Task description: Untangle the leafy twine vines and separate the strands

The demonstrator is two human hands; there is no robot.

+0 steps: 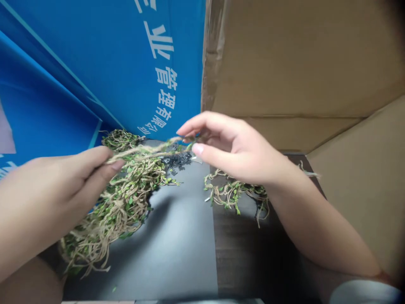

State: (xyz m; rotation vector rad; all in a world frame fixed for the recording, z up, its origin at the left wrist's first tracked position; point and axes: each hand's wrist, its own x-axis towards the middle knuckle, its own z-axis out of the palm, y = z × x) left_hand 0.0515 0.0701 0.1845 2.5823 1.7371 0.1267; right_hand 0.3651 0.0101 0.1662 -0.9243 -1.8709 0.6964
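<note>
A length of jute twine with small green leaves stretches between my two hands above the table. My left hand pinches one end between thumb and fingers. At the other end, the curved fingers and thumb of my right hand close around the twine, and part of it is hidden behind them. Below my left hand lies a large tangled heap of leafy twine. Under my right wrist is a smaller bunch of leafy twine, partly covered by the arm.
Small dark flat pieces lie scattered behind the heap on the grey table surface. Another twine clump sits at the back left. A blue banner with white characters and cardboard panels rise close behind and to the right.
</note>
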